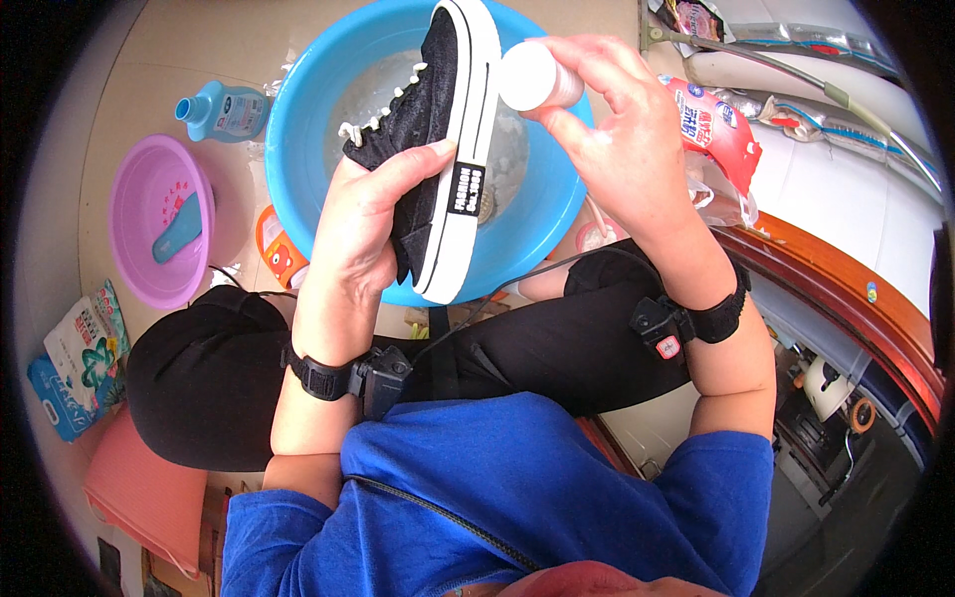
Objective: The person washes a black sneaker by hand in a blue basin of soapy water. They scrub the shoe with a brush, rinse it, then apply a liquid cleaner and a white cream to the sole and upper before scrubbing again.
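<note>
A black canvas sneaker (442, 112) with a white rubber sole and white laces is held over a blue plastic basin (295, 179). My left hand (365, 213) grips it by the heel end, the thumb along the sole's side wall. The shoe is tilted on its side, toe pointing away from me. In my right hand (608, 123) a white plastic cylinder (531, 77), perhaps a cap or small bottle, is pinched between thumb and fingers. Its flat round end is close to the sole's edge. Cloudy greyish water (515, 168) is visible in the basin below.
A light-blue bottle (227, 112) with an open neck stands left of the basin. Further left, a purple basin (123, 224) holds a blue insole (177, 227). Red packaging (720, 134) lies at right by a wooden edge (835, 276). A thin cable (477, 310) crosses my lap.
</note>
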`<state>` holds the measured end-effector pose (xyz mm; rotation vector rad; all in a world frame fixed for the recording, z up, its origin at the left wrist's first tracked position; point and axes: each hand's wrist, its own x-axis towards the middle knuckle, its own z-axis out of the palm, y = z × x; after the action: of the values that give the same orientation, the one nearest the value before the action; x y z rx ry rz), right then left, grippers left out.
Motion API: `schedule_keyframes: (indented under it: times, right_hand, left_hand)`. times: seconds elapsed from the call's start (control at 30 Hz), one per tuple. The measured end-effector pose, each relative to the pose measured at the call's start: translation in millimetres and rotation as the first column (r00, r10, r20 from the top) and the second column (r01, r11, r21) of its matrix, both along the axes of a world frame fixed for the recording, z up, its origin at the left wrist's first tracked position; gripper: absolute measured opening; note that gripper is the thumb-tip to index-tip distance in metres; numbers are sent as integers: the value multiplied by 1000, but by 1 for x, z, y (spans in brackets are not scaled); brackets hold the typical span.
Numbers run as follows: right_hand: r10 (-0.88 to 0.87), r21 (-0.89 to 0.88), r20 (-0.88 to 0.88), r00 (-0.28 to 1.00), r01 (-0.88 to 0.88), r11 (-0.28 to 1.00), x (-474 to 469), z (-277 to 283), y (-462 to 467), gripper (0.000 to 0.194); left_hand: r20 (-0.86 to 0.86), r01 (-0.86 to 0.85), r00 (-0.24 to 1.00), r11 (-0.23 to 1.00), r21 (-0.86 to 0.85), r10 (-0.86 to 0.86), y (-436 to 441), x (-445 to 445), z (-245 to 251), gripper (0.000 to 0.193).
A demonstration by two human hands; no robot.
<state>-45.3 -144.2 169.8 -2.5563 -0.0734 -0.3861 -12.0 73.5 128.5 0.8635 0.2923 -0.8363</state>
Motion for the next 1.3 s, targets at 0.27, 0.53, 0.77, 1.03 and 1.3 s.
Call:
schedule_keyframes:
  times: [0.27,0.53,0.77,1.03,1.3]
  right_hand:
    - [6,-11,-2,1000,-6,1000,0,0,0,37]
    - [-8,-26,-5,1000,7,1000,-1,2,1,36]
    - [-6,-15,15,1000,6,1000,0,2,1,36]
    - [2,-8,17,1000,-2,1000,0,2,0,37]
    - [-2,-13,24,1000,2,1000,-1,2,-1,37]
  left_hand:
    - [34,-4,999,1000,10,4,0,0,1,31]
    - [18,1,1000,1000,5,-1,0,0,1,36]
    - [20,-9,1000,1000,3,8,-1,-1,2,36]
    - [24,-2,1000,1000,6,2,-1,-1,4,37]
    - [11,9,1000,1000,-19,-9,0,-1,4,33]
